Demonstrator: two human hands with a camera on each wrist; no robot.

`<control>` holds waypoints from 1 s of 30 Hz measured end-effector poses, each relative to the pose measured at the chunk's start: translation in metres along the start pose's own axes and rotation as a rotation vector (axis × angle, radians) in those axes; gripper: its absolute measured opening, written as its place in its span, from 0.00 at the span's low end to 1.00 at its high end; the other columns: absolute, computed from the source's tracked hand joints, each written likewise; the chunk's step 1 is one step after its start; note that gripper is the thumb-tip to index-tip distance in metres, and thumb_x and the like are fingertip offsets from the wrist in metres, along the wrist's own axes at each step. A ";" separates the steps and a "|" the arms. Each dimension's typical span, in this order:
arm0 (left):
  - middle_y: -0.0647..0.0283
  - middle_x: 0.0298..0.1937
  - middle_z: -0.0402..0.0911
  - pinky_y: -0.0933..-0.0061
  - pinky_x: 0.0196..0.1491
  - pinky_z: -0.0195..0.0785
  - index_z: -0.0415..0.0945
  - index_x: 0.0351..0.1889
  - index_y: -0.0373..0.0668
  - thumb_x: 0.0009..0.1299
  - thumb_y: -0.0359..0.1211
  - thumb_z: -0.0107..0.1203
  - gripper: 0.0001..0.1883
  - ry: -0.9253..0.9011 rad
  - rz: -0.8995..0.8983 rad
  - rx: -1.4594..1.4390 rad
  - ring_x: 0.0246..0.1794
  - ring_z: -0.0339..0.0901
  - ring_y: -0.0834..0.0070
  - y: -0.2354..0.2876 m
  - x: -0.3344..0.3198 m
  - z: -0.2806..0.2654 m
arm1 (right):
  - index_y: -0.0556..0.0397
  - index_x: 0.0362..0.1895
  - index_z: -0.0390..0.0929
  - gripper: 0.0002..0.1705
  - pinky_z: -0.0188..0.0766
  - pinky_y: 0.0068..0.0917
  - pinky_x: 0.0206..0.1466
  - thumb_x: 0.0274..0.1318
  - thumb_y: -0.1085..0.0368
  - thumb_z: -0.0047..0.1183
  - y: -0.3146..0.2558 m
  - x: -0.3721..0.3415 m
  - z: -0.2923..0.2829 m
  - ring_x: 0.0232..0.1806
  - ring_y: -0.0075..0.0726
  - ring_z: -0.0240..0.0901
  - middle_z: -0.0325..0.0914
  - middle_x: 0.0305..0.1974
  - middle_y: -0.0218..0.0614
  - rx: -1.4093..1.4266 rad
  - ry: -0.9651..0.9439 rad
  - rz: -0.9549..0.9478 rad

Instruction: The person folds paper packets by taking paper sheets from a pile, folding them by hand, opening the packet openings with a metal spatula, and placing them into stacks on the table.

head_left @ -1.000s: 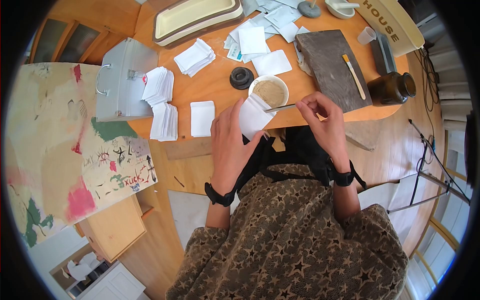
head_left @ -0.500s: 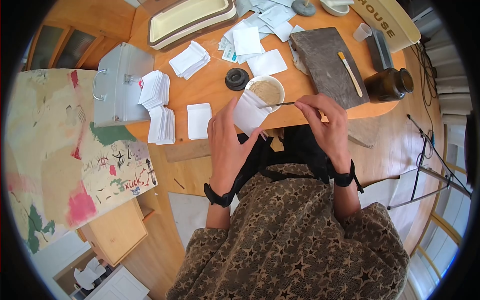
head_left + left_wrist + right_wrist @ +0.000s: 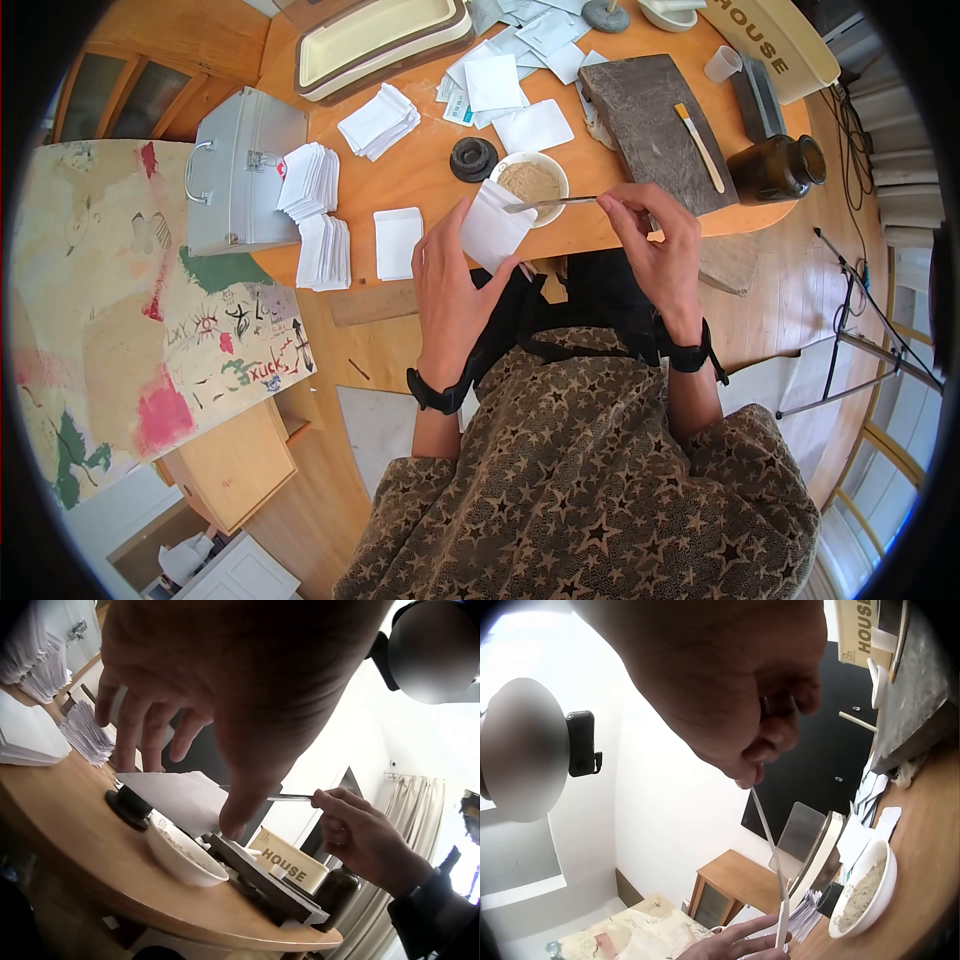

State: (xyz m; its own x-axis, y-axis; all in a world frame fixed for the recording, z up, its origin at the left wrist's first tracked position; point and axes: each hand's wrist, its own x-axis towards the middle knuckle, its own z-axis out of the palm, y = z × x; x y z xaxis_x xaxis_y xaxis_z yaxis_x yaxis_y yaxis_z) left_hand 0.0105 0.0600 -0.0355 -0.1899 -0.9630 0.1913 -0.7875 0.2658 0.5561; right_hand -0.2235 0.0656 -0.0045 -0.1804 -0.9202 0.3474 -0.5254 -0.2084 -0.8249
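Observation:
My left hand (image 3: 455, 285) holds a small white paper packet (image 3: 493, 235) between thumb and fingers at the table's front edge. My right hand (image 3: 655, 235) pinches the handle of a thin metal spatula (image 3: 565, 202). The blade end lies over the packet's upper part, near its folded edge. Behind the packet stands a white bowl (image 3: 560, 165) of beige powder (image 3: 530, 182), which the packet partly overlaps in the head view. From the right wrist, the spatula (image 3: 769, 832) runs down to the packet (image 3: 783, 922) in the left hand (image 3: 735, 941).
A black round lid (image 3: 473, 159) sits left of the bowl. Stacks of white packets (image 3: 323, 250) lie by a metal case (image 3: 245, 170). At right are a dark slab (image 3: 650, 120) with a brush (image 3: 700, 150) and a brown jar (image 3: 780, 172). Light blue sachets (image 3: 545, 35) lie at the back.
The spatula's blade end has shifted left, farther over the packet's upper part. My right hand has lifted slightly and moved right since half a second ago. The left hand keeps holding the packet.

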 end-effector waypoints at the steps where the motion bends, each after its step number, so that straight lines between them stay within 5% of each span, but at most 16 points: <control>1: 0.54 0.64 0.77 0.54 0.68 0.61 0.65 0.73 0.42 0.61 0.40 0.75 0.43 0.000 0.000 0.008 0.64 0.73 0.58 -0.001 0.000 0.000 | 0.57 0.37 0.85 0.04 0.64 0.26 0.28 0.59 0.72 0.66 0.000 0.000 0.000 0.23 0.28 0.67 0.78 0.27 0.34 0.016 0.005 0.023; 8: 0.55 0.63 0.77 0.55 0.67 0.61 0.66 0.72 0.43 0.62 0.42 0.74 0.42 0.007 -0.019 0.054 0.63 0.74 0.58 -0.010 -0.005 0.000 | 0.60 0.36 0.82 0.06 0.61 0.21 0.28 0.61 0.71 0.66 0.002 0.000 0.003 0.25 0.19 0.63 0.74 0.24 0.31 0.081 0.052 0.123; 17: 0.51 0.59 0.78 0.53 0.64 0.63 0.67 0.68 0.42 0.63 0.44 0.72 0.39 0.086 -0.252 0.098 0.60 0.75 0.52 -0.056 -0.010 -0.024 | 0.60 0.37 0.81 0.07 0.61 0.20 0.29 0.64 0.69 0.64 0.011 0.000 0.005 0.25 0.19 0.61 0.71 0.23 0.29 0.076 0.060 0.187; 30: 0.52 0.56 0.78 0.51 0.63 0.62 0.70 0.58 0.42 0.64 0.48 0.71 0.32 0.089 -0.339 0.278 0.58 0.75 0.52 -0.082 -0.015 -0.026 | 0.59 0.36 0.81 0.08 0.60 0.21 0.28 0.64 0.67 0.64 0.021 -0.001 0.008 0.24 0.18 0.61 0.70 0.22 0.29 0.031 0.056 0.216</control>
State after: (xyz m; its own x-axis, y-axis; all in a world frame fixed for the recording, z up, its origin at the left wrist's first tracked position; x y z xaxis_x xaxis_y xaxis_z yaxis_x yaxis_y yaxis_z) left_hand 0.0931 0.0542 -0.0630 0.1479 -0.9827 0.1116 -0.9266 -0.0982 0.3631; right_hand -0.2275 0.0592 -0.0260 -0.3322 -0.9249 0.1850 -0.4441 -0.0197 -0.8958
